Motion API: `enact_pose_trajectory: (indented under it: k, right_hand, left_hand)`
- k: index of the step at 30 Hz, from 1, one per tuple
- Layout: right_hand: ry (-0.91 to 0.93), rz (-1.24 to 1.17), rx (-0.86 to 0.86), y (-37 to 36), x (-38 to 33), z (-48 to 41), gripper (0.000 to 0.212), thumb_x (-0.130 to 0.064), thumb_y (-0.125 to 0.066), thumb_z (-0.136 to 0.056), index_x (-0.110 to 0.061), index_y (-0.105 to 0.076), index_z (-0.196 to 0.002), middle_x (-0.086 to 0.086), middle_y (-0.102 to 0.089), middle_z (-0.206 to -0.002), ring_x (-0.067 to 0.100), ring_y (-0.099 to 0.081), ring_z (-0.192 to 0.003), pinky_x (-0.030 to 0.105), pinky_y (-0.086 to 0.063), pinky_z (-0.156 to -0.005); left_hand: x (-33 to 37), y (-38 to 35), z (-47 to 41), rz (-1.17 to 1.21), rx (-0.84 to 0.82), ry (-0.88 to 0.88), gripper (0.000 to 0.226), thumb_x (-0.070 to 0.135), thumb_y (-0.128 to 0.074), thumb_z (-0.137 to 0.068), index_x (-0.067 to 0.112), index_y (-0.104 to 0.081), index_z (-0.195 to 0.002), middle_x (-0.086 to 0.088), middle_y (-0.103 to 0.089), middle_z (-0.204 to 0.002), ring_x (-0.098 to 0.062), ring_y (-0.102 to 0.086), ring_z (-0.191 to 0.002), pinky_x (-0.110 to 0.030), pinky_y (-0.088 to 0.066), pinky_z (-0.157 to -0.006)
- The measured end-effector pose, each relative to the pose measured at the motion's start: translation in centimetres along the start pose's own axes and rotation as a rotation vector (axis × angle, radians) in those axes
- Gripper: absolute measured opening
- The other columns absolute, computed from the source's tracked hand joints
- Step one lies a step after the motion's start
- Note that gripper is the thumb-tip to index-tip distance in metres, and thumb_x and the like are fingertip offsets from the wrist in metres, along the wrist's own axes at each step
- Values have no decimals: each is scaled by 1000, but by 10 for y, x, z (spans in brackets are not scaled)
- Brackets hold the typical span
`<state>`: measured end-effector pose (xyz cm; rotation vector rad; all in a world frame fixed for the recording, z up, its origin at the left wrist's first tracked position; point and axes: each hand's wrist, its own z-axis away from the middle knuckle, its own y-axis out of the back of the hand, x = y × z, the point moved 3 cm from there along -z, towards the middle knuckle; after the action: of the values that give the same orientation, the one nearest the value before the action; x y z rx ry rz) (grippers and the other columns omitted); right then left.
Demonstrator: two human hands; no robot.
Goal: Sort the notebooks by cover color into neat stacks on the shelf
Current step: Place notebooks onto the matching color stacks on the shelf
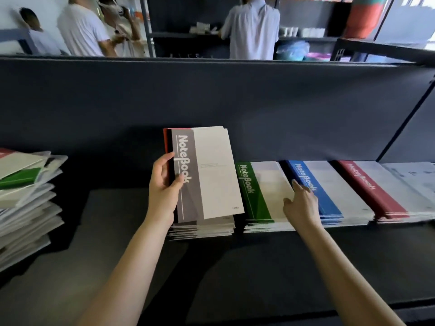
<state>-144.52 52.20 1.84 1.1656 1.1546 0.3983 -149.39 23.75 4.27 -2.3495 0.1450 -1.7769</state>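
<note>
Left hand grips a small bundle of notebooks by the spine edge, thumb on the front and fingers wrapped behind. Grey cover faces up, with a red and a dark edge showing behind it. The bundle is held tilted up, just above the grey stack on the shelf. Right hand holds nothing: fingers out fairly straight, tips down where the green stack meets the blue stack; can't tell which one it's touching. Row on the shelf runs left to right grey, green, blue, red stack, side by side against the dark back panel. There's something pale further right, too blurred to identify. Well apart at far left is a messy pile of mixed notebooks, fanned out, with one green cover showing. Behind the panel, several people stand at other shelves.
</note>
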Motion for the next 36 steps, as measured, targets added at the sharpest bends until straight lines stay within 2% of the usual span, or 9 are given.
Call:
enact_pose_trajectory:
  k: [4, 7, 10, 12, 20, 24, 30, 33, 36]
  right_hand:
    - [108, 165, -8, 2, 2, -6, 62, -11, -56, -91, -22, -33, -147, 9, -24, -155, 36, -21, -139, 51, -25, -110]
    - [282, -138, 93, 15, -11, -3, 54, -23, -57, -94, -18, -39, -145, 7, -36, -150, 28, -34, -136, 40, -33, -109]
    - [318, -603, -172, 18, -35, 12, 61, -42, -53, -92, -20, -35, -146, -2, -51, -137, 13, -53, -117, 14, -46, -87]
    - [306, -655, -356, 7, -52, 24, 77, -52, -57, -85, -28, -22, -150, -7, -49, -133, 14, -59, -107, 18, -52, -80]
    - [326, -763, -244, -27, -86, 48, 72, -15, -72, -83, -33, -33, -142, -23, -56, -99, 3, -62, -96, 28, -54, -86]
    - [359, -789, -231, -33, -104, 43, 63, -11, -68, -86, -34, -40, -137, -26, -56, -94, -12, -59, -77, 10, -48, -70]
    - [236, -740, -153, -46, -106, 32, 64, -8, -62, -90, -26, -34, -144, -1, -58, -132, 9, -59, -102, 22, -45, -78]
    - [252, -532, -222, -57, -112, 24, 70, -5, -57, -92, -22, -23, -151, 8, -51, -139, 20, -58, -92, 21, -37, -73]
    - [297, -356, -251, -69, -116, 26, 69, 1, -51, -91, -17, -23, -151, 8, -33, -153, 25, -47, -126, 20, -35, -89]
  left_hand:
    - [2, -16, 10, -11, 16, -13, 51, -14, -51, -90, 30, -53, -115, 4, -59, -123, 3, -61, -104, -18, -52, -86]
    - [4, -29, 15, -20, 9, -22, 49, -12, -54, -89, 31, -53, -114, 3, -61, -121, 1, -62, -104, -17, -52, -83]
    - [6, -38, 20, -37, 33, -29, 48, -7, -59, -87, 32, -53, -113, 7, -63, -115, -3, -63, -106, -20, -53, -86]
    - [6, -40, 24, -55, 49, -30, 48, -7, -62, -86, 32, -53, -112, 8, -64, -113, -8, -63, -106, -23, -53, -86]
    - [6, 6, 43, -141, 221, -25, 42, 0, -61, -89, 34, -54, -113, 2, -63, -119, -4, -61, -106, -17, -49, -84]
    - [7, 21, 44, -181, 256, -46, 34, 5, -57, -94, 32, -55, -113, 5, -61, -120, -3, -59, -109, -19, -47, -92]
    - [15, 84, 39, -280, 319, -60, 30, 5, -58, -93, 27, -54, -113, 9, -60, -116, 8, -59, -99, -10, -47, -78]
    - [23, 121, 31, -270, 400, -60, 28, 5, -57, -93, 22, -51, -115, 4, -60, -119, 7, -60, -96, -11, -47, -76]
    - [27, 140, 20, -217, 427, -44, 28, 7, -56, -94, 20, -50, -118, 7, -59, -119, 5, -60, -93, -9, -46, -70]
